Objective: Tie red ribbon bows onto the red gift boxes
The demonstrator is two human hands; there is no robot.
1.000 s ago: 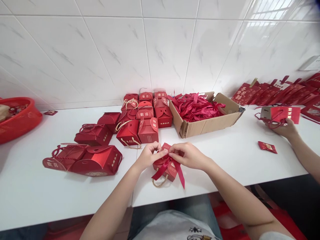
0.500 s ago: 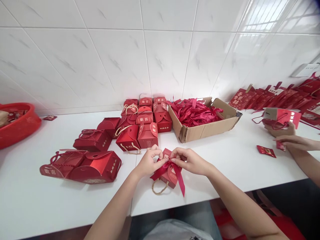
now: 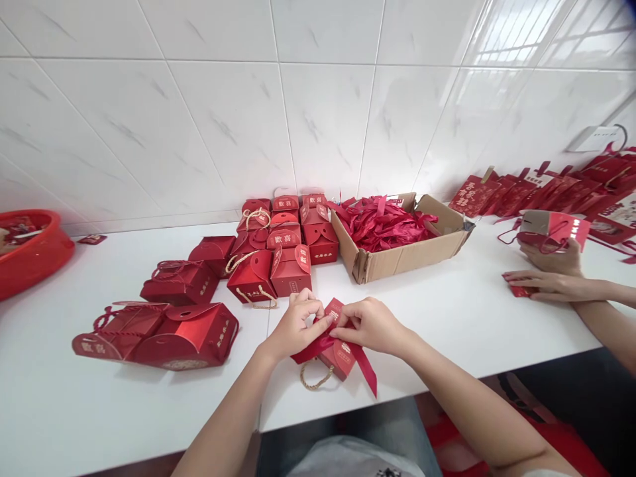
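On the white table in front of me lies a small red gift box (image 3: 340, 361) with gold print and a twisted rope handle (image 3: 317, 384) at its near side. A dark red ribbon (image 3: 366, 371) crosses the top of the box, its tails hanging off to the left and right. My left hand (image 3: 299, 324) pinches the ribbon between thumb and fingers. Right beside it, my right hand (image 3: 371, 326) also has its fingers closed on the ribbon, over the middle of the box. The fingers partly hide where the ribbon crosses.
Several red boxes (image 3: 291, 270) stand grouped behind my hands, others (image 3: 189, 334) to the left. A cardboard box (image 3: 407, 262) holds a heap of ribbons (image 3: 382, 225). A red basin (image 3: 34, 255) sits far left. At right, another person's hands (image 3: 556, 285) touch a box and a small packet.
My hands have drawn closer together over the box, and the right ribbon tail has shifted outward. The other person's hand has moved left onto the small red packet on the table.
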